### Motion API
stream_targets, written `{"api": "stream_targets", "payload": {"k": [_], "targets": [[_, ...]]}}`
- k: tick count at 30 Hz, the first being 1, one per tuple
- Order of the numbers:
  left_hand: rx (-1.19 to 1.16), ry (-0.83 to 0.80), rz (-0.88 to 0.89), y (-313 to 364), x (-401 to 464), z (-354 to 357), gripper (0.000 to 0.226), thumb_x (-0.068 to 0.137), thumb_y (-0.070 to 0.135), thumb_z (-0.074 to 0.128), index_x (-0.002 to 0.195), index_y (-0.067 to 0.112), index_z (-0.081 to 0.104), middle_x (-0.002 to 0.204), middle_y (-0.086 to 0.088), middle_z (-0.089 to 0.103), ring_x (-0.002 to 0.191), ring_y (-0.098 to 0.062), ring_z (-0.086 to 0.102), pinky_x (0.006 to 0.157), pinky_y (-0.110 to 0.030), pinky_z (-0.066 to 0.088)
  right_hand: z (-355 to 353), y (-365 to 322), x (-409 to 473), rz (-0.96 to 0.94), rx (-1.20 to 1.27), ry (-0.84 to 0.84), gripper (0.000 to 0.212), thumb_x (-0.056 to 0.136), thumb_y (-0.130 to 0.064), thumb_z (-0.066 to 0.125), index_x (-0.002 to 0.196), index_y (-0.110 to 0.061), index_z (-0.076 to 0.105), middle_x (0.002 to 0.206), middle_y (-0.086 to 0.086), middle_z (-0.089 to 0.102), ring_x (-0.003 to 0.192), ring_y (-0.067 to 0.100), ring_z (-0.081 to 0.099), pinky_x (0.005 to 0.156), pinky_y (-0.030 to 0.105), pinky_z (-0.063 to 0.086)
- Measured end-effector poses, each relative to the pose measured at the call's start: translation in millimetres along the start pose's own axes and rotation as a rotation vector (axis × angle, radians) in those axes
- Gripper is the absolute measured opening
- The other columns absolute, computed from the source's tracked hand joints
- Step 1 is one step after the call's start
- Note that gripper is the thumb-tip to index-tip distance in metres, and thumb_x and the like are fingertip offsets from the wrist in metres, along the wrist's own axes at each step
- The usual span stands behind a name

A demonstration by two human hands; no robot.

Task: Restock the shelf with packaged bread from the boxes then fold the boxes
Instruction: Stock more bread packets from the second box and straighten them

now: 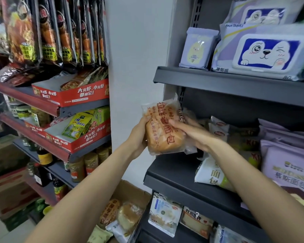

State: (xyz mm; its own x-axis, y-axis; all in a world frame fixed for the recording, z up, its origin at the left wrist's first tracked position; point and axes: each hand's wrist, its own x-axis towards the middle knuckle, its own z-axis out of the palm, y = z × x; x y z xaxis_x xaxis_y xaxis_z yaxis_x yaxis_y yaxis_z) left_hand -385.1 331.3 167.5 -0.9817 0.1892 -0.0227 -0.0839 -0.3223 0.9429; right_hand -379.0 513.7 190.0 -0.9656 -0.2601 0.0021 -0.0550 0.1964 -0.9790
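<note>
Bread pack [162,127] held at dark shelf [175,170].
Left hand [139,135] grip curls round its edge; right hand [191,132] fingers lie straight across it.

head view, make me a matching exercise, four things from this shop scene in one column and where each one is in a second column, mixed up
Things:
1. bread packet
2. cardboard box
3. wet wipes pack
4. purple bread bag

Places:
A. top shelf on the right, cartoon dog on its lid
B. held between the left hand and right hand
C. middle shelf, far right
D. on the floor below the shelves, bread inside

Pairs: 1-B, 2-D, 3-A, 4-C
</note>
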Motion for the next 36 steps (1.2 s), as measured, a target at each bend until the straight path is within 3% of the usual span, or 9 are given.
{"api": "stream_targets", "payload": {"k": [4,6,10,15,19,21,28,32,36], "targets": [[0.229,0.09,0.062,-1.5,2.0,4.8,0.044,0.097,0.039,0.044,0.136,0.02,0.037,0.133,-0.008,0.052,0.114,-0.025,0.055,0.102,-0.043,0.044,-6.7,-21.9,2.3,-0.144,-0.268,0.153,0.067,0.076,-0.02,0.075,0.136,-0.018,0.045,0.119,0.002,0.066,0.094,0.008,0.067,0.076,0.018,0.054],[0.487,0.223,0.235,-1.3,5.4,-0.2,0.071,0.091,0.031,0.059,0.147,0.022,0.017,0.148,-0.007,0.034,0.126,-0.027,0.046,0.105,-0.039,0.04,-15.3,-35.3,6.3,-0.213,-0.558,0.17,0.075,0.074,-0.013,0.077,0.14,-0.02,0.042,0.124,-0.001,0.06,0.105,0.009,0.061,0.083,0.016,0.049],[0.809,0.142,0.528,-2.5,13.0,3.0,0.072,0.085,0.019,0.066,0.145,0.023,0.026,0.146,-0.006,0.035,0.124,-0.023,0.046,0.093,-0.026,0.04,-20.4,-46.5,20.6,-0.146,-1.143,0.129,0.088,0.069,-0.02,0.081,0.144,-0.029,0.037,0.143,0.0,0.047,0.13,0.02,0.046,0.1,0.028,0.037],[0.927,-0.03,0.392,-10.7,34.3,25.9,0.062,0.09,0.027,0.055,0.146,0.022,0.027,0.135,-0.013,0.05,0.118,-0.028,0.053,0.094,-0.027,0.043,-29.2,-26.4,40.4,-0.031,-1.251,0.129,0.058,0.082,-0.01,0.068,0.136,-0.023,0.051,0.137,0.008,0.052,0.123,0.026,0.051,0.098,0.032,0.042],[1.039,-0.18,0.2,-28.4,47.2,35.3,0.075,0.086,0.004,0.054,0.15,0.022,0.019,0.144,-0.011,0.044,0.128,-0.029,0.046,0.101,-0.026,0.04,-30.3,4.0,53.7,0.107,-1.345,0.172,0.037,0.092,-0.012,0.055,0.128,-0.02,0.056,0.124,0.008,0.058,0.089,0.022,0.064,0.062,0.028,0.051],[1.071,-0.168,0.208,-32.8,51.0,36.9,0.075,0.084,-0.001,0.051,0.149,0.022,0.021,0.143,-0.011,0.046,0.127,-0.03,0.047,0.101,-0.027,0.039,-30.6,7.3,55.9,0.122,-1.336,0.185,0.037,0.093,-0.012,0.052,0.129,-0.021,0.053,0.123,0.006,0.057,0.079,0.019,0.065,0.056,0.029,0.053],[1.034,-0.036,0.326,-18.6,39.7,29.1,0.046,0.093,0.009,0.048,0.137,0.017,0.043,0.124,-0.013,0.059,0.116,-0.027,0.055,0.084,-0.019,0.039,-13.4,7.1,34.3,-0.055,-1.297,0.28,0.045,0.094,-0.019,0.049,0.138,-0.026,0.044,0.14,0.006,0.043,0.129,0.029,0.044,0.1,0.045,0.043],[1.069,0.081,0.331,-7.5,17.5,-4.2,0.034,0.092,0.012,0.047,0.124,0.015,0.055,0.119,-0.008,0.063,0.104,-0.022,0.058,0.077,-0.023,0.042,30.4,-0.2,11.7,-0.156,-1.156,0.36,0.035,0.096,-0.019,0.04,0.13,-0.018,0.05,0.132,0.004,0.046,0.123,0.025,0.047,0.097,0.04,0.044],[1.268,0.186,0.281,-13.1,-17.5,-60.7,0.032,0.092,0.019,0.048,0.122,0.018,0.058,0.113,-0.003,0.066,0.103,-0.022,0.06,0.083,-0.032,0.05,92.1,5.2,1.1,-0.294,-1.119,0.194,0.033,0.095,-0.018,0.041,0.125,-0.017,0.055,0.121,0.006,0.056,0.107,0.024,0.056,0.087,0.038,0.048]]}}
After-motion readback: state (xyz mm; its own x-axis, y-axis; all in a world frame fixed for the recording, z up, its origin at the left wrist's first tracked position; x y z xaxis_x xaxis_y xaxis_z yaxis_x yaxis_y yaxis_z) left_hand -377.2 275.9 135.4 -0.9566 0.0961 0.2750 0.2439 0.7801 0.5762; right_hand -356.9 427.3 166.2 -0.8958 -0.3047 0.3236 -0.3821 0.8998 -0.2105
